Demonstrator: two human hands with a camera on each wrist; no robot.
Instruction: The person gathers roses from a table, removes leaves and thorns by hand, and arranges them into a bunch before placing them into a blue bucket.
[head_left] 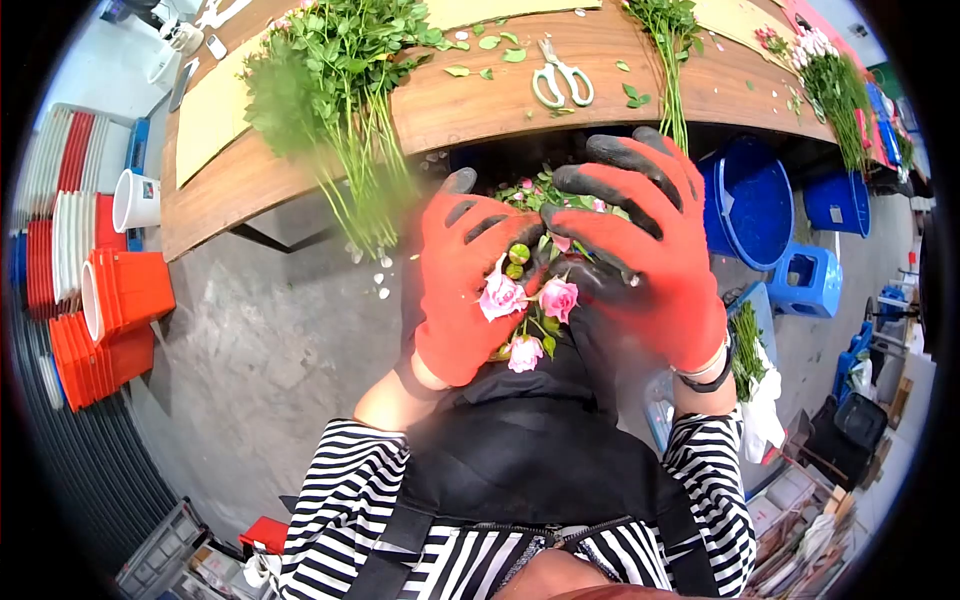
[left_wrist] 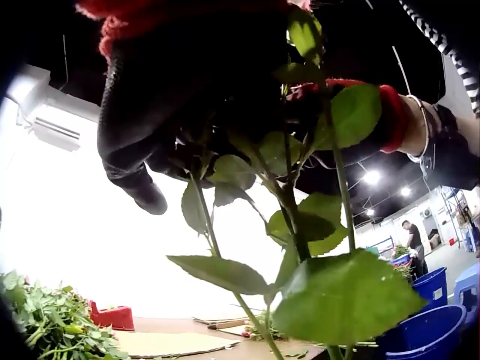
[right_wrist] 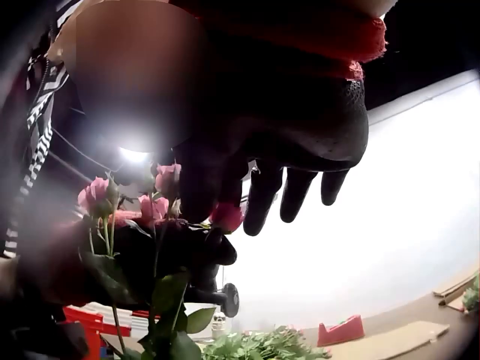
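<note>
Between black-coated red gloves (head_left: 455,300), ruffled pink roses (head_left: 558,299), thin stems (left_wrist: 343,187), pointed leaves (left_wrist: 349,304)

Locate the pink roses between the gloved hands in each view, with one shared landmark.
Head: the pink roses, just below centre.
Left wrist: mainly their leafy stems, right of centre.
Right wrist: blooms, left of centre.
Shared landmark: the brown table, at the top, bottom and lower right respectively.

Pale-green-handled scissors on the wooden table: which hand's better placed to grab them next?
Right, I'd say. In the head view, the red-and-black gloved right hand looks nearer the scissors, its outer fingers spread. The left hand is farther off, apparently gripping the small pink roses.
</note>
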